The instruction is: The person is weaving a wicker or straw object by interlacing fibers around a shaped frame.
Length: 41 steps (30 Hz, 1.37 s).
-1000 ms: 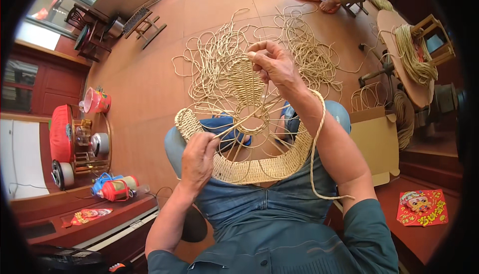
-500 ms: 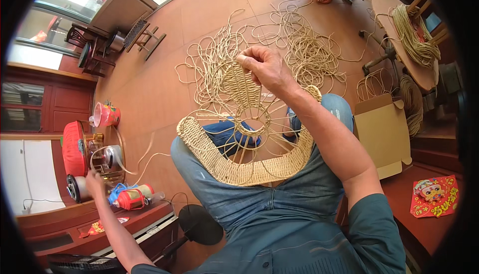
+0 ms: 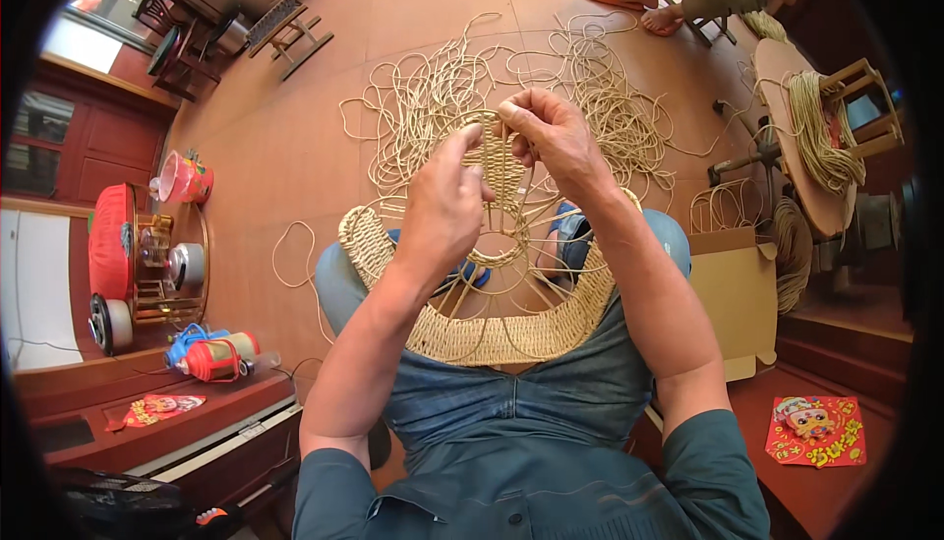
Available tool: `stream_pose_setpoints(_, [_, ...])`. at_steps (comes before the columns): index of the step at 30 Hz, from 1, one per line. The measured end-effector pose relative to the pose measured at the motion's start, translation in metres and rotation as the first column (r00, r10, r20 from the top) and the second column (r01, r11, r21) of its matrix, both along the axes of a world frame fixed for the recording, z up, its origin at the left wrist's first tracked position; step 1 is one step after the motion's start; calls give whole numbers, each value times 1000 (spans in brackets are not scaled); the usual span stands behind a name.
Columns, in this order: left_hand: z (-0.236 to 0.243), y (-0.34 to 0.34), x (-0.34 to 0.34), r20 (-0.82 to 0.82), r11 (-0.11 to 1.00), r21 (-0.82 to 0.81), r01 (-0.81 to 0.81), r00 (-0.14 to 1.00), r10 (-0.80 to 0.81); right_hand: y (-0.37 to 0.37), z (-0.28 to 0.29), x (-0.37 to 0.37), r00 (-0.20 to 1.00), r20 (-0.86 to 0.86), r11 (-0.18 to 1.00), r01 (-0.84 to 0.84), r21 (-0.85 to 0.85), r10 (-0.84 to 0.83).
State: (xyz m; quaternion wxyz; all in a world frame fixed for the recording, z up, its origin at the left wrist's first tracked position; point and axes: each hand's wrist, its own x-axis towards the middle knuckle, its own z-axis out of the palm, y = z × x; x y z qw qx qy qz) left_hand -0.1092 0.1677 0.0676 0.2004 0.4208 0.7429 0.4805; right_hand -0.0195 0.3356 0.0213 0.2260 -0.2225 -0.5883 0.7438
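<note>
A horseshoe-shaped woven rope frame (image 3: 482, 336) rests across my thighs, with bare spokes running to a small ring (image 3: 497, 250) in its middle. Beyond the ring rises a narrow woven panel (image 3: 503, 168) with a rounded top. My right hand (image 3: 556, 137) pinches a strand of tan rope at the panel's upper right edge. Close by on the left is my left hand (image 3: 442, 196), its fingers half curled at the panel's rim and its thumb apart from them. Whether a strand touches its palm is hidden.
Tangled rope (image 3: 619, 107) covers the floor ahead, and a loose strand (image 3: 287, 255) loops at the left. Another person's feet (image 3: 661, 19) show at the far right. A cardboard box (image 3: 733, 294) stands right of my knee; a vacuum flask (image 3: 221, 358) lies at the left.
My left hand has come from far left to the panel beside my right hand. The strand at the left now loops on the floor. My right hand has shifted slightly right.
</note>
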Motion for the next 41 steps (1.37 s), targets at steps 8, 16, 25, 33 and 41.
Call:
stream_pose_setpoints(8, [-8, 18, -23, 210, 970, -175, 167, 969, -128, 3, 3, 2, 1000, -12, 990, -29, -141, 27])
stream_pose_setpoints(16, [-7, -6, -11, -272, 969, -178, 169, 938, -214, 6, 1, 4, 997, -19, 988, -83, -133, 81])
stream_pose_setpoints(25, [-5, -7, 5, -633, 907, -408, -102, 748, -200, 5, -3, 6, 997, -4, 986, -80, -143, 81])
stream_pose_setpoints(33, [-10, -12, 3, -662, 938, -338, -82, 728, -175, 8, -6, 10, 992, -28, 980, -125, -156, 122])
stream_pose_setpoints(41, [-13, -16, 6, -687, 955, -289, -70, 710, -156, 11, -7, 10, 986, 22, 983, -164, -85, 166])
